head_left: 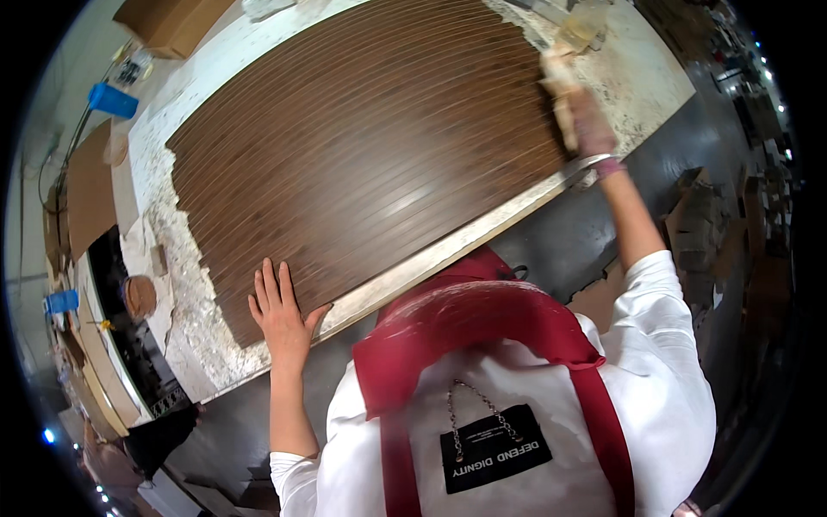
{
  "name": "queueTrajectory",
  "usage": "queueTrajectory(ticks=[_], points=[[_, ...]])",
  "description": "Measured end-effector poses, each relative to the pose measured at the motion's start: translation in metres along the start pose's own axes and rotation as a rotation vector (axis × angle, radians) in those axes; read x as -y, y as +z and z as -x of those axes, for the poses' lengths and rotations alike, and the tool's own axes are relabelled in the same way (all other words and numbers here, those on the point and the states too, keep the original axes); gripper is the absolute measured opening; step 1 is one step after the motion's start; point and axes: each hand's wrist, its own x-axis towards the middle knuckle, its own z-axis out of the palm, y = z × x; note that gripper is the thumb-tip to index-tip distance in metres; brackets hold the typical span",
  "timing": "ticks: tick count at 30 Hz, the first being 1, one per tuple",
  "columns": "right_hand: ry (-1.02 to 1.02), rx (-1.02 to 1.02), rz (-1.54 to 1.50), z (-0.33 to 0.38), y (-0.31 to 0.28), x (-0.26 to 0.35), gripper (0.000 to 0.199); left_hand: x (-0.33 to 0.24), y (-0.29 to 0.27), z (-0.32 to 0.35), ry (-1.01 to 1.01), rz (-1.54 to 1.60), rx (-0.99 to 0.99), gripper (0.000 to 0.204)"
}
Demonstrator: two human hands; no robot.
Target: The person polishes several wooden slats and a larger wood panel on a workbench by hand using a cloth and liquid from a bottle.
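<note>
Dark brown wood-grain strips (362, 155) lie side by side as one wide sheet on a white, stained worktable (185, 323). My bare left hand (284, 319) rests flat at the sheet's near left corner, fingers stretched out and holding nothing. Over at the sheet's right end is my right hand (593, 129), smeared by motion, with a thin purplish covering and a pale band at the wrist. Its fingers are closed around a pale, rag-like thing (560, 82) along the strips' ends; blur hides its exact kind.
A yellowish clear container (583, 24) stands at the far right of the table. Off to the left are a blue cup (113, 101), a round brown container (139, 297) and a small block (159, 260). An open cardboard box (172, 24) sits at the far left.
</note>
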Motion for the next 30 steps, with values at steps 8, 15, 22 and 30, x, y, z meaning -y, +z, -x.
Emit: queueTrajectory(ticks=[8, 15, 22, 30], points=[[-1.303, 0.508, -0.171, 0.117, 0.157, 0.257, 0.035, 0.021, 0.007, 0.011, -0.016, 0.027, -0.078, 0.095], [-0.067, 0.003, 0.101, -0.102, 0.083, 0.035, 0.024, 0.09, 0.011, 0.073, -0.23, 0.343, -0.255, 0.09], [-0.869, 0.287, 0.074, 0.026, 0.201, 0.285, 0.029, 0.089, 0.019, 0.069, -0.328, 0.344, -0.311, 0.088], [-1.061, 0.776, -0.26, 0.036, 0.201, 0.296, 0.03, 0.111, 0.056, 0.077, -0.505, 0.643, -0.414, 0.113]])
